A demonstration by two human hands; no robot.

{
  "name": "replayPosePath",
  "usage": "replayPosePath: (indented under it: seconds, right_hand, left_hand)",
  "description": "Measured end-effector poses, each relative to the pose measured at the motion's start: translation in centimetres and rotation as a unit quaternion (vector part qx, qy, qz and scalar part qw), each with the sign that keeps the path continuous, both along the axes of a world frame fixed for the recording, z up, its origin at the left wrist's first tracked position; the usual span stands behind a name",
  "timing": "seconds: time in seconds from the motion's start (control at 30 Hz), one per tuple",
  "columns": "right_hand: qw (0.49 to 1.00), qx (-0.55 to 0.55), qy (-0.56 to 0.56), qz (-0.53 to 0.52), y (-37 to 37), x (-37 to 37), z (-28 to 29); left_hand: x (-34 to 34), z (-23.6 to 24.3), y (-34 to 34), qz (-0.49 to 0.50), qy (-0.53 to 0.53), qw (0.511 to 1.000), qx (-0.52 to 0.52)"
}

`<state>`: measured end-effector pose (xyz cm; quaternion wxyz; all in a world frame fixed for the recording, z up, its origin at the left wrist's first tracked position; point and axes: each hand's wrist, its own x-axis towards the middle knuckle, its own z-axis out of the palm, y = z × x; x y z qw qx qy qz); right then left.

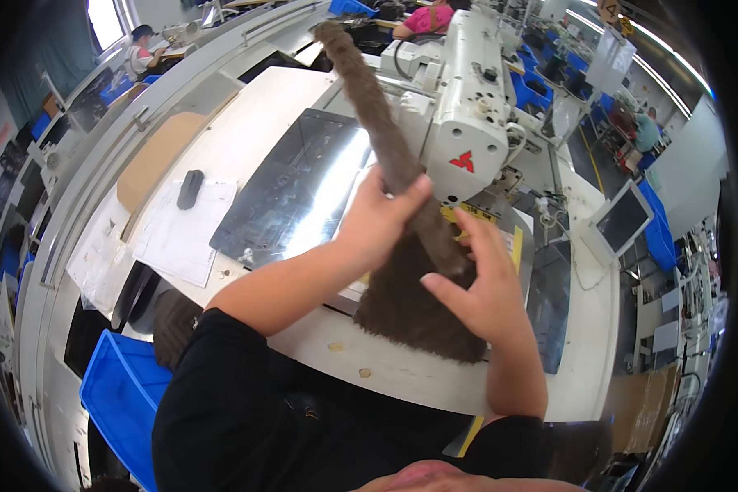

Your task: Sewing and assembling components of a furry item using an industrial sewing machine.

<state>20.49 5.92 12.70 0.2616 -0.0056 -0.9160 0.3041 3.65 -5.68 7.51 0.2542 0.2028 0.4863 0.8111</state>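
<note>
A long, narrow tube-like strip of brown furry fabric (377,107) slants across the middle, its far end raised toward the upper left. My left hand (377,220) is closed around its lower half. By the strip's near end is my right hand (494,291), thumb and fingers spread apart; whether a fingertip touches the fur I cannot tell. Beneath both hands a wider piece of brown plush fabric (410,316) lies flat, partly covered by the strip. Just beyond my hands stands the white head of an industrial sewing machine (467,115).
Left of the machine lies a shiny metal plate (291,184). Papers (180,234) with a dark oblong object (190,190) rest farther left. A blue bin (123,402) sits at lower left, a small screen (621,220) at right. Other people work in the background.
</note>
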Motion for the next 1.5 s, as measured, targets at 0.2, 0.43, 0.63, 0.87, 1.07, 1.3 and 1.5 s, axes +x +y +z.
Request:
replayPosePath:
  seconds: [0.2,0.43,0.63,0.87,1.07,1.3,1.5]
  right_hand:
    - [0.999,0.002,0.007,-0.045,1.4,1.0,-1.4]
    - [0.923,-0.224,-0.290,0.121,7.4,3.2,0.9]
    - [0.943,-0.172,-0.283,0.044,4.3,0.7,-1.1]
    - [0.984,0.002,-0.178,-0.022,2.7,0.7,-1.9]
    - [0.933,-0.172,-0.300,0.095,3.0,0.8,-0.8]
    - [0.942,-0.168,-0.256,0.137,1.9,0.9,-0.7]
    - [0.959,-0.188,-0.195,0.076,1.8,0.9,-1.6]
  left_hand:
    - [1.2,1.3,1.6,-0.177,-0.061,0.982,0.034]
    - [-4.8,2.0,-0.6,-0.063,-0.046,0.988,0.130]
    - [0.4,0.9,0.9,-0.119,0.013,0.990,-0.078]
    - [0.4,1.4,0.2,-0.206,0.067,0.974,-0.067]
    - [-3.8,2.2,-1.4,-0.206,0.124,0.956,0.165]
    - [-2.1,1.4,-0.8,-0.187,0.142,0.962,0.141]
    - [1.4,3.3,-1.2,-0.228,0.189,0.949,-0.110]
